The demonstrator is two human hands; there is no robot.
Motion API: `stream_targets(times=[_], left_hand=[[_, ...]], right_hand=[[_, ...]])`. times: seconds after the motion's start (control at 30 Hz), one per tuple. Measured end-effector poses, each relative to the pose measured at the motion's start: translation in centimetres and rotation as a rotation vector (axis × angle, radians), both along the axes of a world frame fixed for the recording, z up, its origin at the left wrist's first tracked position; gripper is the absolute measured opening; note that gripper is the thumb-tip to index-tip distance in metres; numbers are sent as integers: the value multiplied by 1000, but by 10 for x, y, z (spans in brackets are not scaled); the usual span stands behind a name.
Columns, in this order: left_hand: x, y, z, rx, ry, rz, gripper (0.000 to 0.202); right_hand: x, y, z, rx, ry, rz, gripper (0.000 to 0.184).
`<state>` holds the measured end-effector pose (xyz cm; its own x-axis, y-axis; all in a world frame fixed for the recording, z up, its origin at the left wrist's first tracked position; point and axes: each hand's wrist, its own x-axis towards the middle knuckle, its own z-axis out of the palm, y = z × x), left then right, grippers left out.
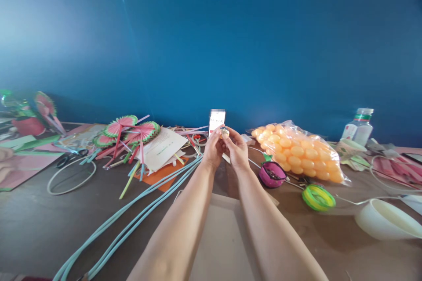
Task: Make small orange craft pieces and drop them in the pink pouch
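Both arms reach forward over a brown table point(49, 224). My left hand point(212, 149) and my right hand point(235, 149) meet at the fingertips and pinch a small round shiny object point(225, 132) between them, fingers closed on it. Just behind the hands a white phone point(216, 121) stands upright against the blue wall, showing a timer. Beneath my forearms lies a flat sheet of cardboard point(221, 237). What the small object is I cannot make out.
A bag of orange balls point(298, 151) lies right of the hands, with a magenta cup point(272, 174), a green-yellow tape roll point(318, 197), a white bowl point(382, 219) and a bottle point(358, 127). Left: paper fans point(132, 129), light-blue tubes point(132, 210), a wire ring point(70, 175), papers point(163, 147).
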<state>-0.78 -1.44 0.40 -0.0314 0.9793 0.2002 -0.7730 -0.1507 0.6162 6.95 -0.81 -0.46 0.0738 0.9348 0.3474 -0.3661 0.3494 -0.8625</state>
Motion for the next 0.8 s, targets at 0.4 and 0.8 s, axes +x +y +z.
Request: stream_targets(times=[0.4, 0.8], left_hand=[[5, -4, 18, 74, 118, 79, 43], [3, -8, 27, 75, 67, 47, 42]], right_hand=[[2, -10, 19, 43, 27, 25, 52], [2, -18, 29, 64, 22, 58, 49]])
